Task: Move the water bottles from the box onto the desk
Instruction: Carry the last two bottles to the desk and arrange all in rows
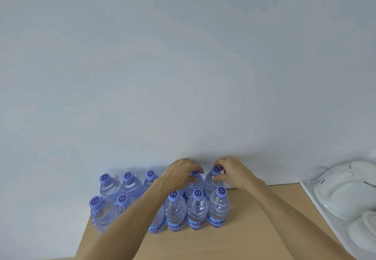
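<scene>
Several clear water bottles with purple caps stand upright in two rows on the light wooden desk [254,229], against the white wall. My left hand [181,175] curls over the cap of a back-row bottle [193,186] and grips its top. My right hand [232,173] pinches the neck of the rightmost back-row bottle [212,182], just under its cap [215,170]. In front of them stand three bottles of the front row, the nearest to my right hand being one at the row's right end [218,208]. My left forearm hides part of the middle bottles. No box is in view.
A white tray-like surface [309,192] lies at the desk's right edge, holding a white lidded plastic container [345,190] and another white piece [362,229]. The wall stands directly behind the back row. Bare desk runs to the right of and in front of the bottles.
</scene>
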`<state>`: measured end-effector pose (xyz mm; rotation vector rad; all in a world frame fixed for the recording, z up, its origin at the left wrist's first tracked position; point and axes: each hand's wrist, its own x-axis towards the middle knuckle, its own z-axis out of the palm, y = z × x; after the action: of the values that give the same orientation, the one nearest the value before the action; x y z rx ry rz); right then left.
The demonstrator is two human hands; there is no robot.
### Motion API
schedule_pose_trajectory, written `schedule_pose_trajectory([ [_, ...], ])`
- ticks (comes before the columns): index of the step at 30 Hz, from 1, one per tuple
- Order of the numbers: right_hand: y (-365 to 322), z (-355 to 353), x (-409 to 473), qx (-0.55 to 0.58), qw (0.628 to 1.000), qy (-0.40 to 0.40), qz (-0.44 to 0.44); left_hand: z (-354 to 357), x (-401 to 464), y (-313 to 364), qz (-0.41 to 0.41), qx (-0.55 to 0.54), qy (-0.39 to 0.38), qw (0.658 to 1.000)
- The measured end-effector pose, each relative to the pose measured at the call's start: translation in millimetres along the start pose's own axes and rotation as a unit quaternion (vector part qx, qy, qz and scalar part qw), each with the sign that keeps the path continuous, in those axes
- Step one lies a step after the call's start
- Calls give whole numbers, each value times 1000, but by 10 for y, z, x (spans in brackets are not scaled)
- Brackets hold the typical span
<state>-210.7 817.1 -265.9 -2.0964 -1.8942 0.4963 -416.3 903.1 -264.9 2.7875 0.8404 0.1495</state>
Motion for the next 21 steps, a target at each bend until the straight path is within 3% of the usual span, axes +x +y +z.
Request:
schedule_pose_trajectory([
  [4,28,23,14,31,1000,1,-8,-9,51,-12,-12,40,16,999],
  [9,56,18,27,38,999,4,-18,87,64,63,-95,64,25,993],
  [15,63,17,17,36,999,13,-34,-17,-5,-83,-22,-33,-8,999],
  [21,61,-3,13,43,998,9,-41,17,29,-50,-73,-25,7,997],
])
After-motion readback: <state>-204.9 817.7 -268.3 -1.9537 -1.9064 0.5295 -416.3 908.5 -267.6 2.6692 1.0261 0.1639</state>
